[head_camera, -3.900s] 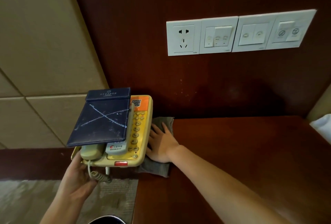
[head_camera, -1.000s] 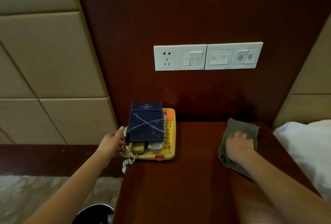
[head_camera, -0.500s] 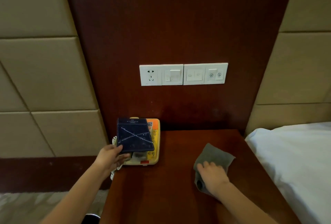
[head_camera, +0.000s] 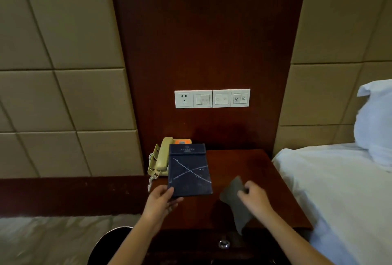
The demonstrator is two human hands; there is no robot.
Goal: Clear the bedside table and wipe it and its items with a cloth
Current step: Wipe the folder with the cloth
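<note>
Near the front edge of the dark red-brown wooden table (head_camera: pixel 250 165), the left hand (head_camera: pixel 160 203) grips the near left corner of a dark blue folder (head_camera: pixel 189 171) scratched with an X. The right hand (head_camera: pixel 255 198) pinches a grey cloth (head_camera: pixel 237 207). A cream corded telephone (head_camera: pixel 161 157) sits at the back left corner.

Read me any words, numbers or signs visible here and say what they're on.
Dark blue folder: pale emblem and text line on its top flap, too small to read; scratched "X" across cover.
Yellow corded telephone: orange label, blurred.
White wall switch panel: round symbols, unreadable.
</note>
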